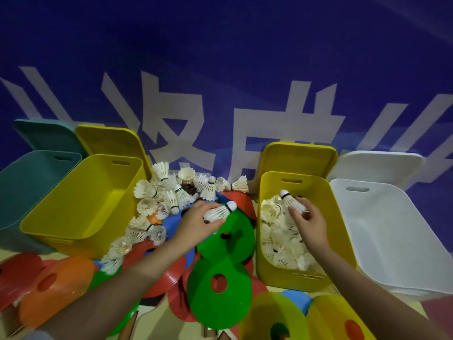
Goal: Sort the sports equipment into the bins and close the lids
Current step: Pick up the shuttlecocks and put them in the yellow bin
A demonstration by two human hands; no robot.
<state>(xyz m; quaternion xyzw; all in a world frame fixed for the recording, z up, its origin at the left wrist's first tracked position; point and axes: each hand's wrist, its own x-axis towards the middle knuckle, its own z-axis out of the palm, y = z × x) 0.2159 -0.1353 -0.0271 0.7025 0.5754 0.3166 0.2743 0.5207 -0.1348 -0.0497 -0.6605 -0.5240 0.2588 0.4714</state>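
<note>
Green cone [219, 290] nearest; left hand [196, 222] grasps white feathered shuttlecock [219, 212], right hand [310, 220] grasps another shuttlecock [293, 201] over yellow bin [272, 182].

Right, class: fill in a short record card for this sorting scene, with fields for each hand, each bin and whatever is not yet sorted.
left hand: grips a shuttlecock over the green cone
right hand: holds a second shuttlecock above the right yellow bin
right yellow bin: holds many shuttlecocks
left yellow bin: empty
white bin: empty
teal bin: contents hidden
lids: all off
unsorted: shuttlecock pile, flat cones
</note>
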